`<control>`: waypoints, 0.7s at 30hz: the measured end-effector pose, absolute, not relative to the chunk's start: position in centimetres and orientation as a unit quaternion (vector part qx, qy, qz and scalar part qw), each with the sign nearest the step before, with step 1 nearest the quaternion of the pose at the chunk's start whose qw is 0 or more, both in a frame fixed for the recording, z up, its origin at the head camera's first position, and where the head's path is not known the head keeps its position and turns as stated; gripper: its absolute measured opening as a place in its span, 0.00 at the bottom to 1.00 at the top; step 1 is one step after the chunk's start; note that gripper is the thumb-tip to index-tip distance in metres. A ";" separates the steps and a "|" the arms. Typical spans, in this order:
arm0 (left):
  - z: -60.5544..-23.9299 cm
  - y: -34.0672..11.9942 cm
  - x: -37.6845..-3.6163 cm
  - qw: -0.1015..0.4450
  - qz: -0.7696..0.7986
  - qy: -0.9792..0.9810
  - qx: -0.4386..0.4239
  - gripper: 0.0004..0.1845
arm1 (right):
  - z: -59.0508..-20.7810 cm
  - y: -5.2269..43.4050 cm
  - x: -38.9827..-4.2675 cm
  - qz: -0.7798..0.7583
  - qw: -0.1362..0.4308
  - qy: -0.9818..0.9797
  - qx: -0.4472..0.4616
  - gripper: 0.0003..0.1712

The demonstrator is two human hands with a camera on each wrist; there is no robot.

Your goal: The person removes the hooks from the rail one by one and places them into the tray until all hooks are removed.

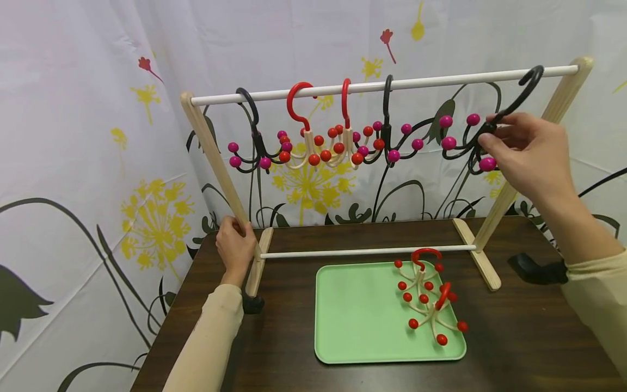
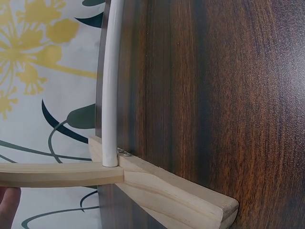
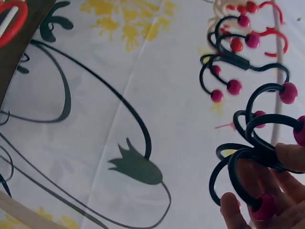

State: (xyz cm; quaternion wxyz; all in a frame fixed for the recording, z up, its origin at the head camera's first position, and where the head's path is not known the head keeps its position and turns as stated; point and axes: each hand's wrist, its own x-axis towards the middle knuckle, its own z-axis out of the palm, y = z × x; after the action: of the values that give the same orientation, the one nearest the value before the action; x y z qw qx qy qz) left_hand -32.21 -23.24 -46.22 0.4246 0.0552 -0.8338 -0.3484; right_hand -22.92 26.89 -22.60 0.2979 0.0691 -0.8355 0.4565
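Observation:
My right hand (image 1: 534, 152) pinches a black multi-arm hanger (image 1: 474, 142) with magenta ball tips just below its hook, near the right end of the rack's white top rod (image 1: 416, 84). The hook overlaps the rod in the head view; whether it bears on it I cannot tell. Low on the rack's left wooden upright (image 1: 215, 158), my left hand (image 1: 235, 245) grips the post. In the left wrist view only a fingertip (image 2: 8, 205) shows under that post (image 2: 57, 174). Along the rod hang two black hangers (image 1: 387, 130) and two cream hangers with red hooks (image 1: 308, 142).
A light green tray (image 1: 362, 316) lies on the dark wooden table (image 1: 284, 337) in front of the rack. Two cream hangers with red hooks and red balls (image 1: 433, 316) sit at its right side. The rack's feet (image 1: 477, 256) and lower rod (image 1: 367, 252) stand behind it, before a patterned curtain (image 1: 98, 109).

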 end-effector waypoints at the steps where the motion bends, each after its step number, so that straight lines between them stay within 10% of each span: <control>1: -46.2 -23.3 -32.2 0.424 -0.349 -0.834 0.055 0.11 | -23.0 26.8 -22.3 0.445 0.303 -0.840 0.069 0.20; 21: -46.0 -23.1 -32.0 0.428 -0.352 -0.831 0.054 0.11 | -39.6 18.2 -10.5 0.428 0.208 -0.875 0.093 0.17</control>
State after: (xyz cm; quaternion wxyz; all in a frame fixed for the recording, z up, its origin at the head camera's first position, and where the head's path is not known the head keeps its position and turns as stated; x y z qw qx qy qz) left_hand -31.99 -23.12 -45.96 0.4278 0.0540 -0.8309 -0.3515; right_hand -10.50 18.20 -39.62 0.2075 0.0926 -0.8747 0.4281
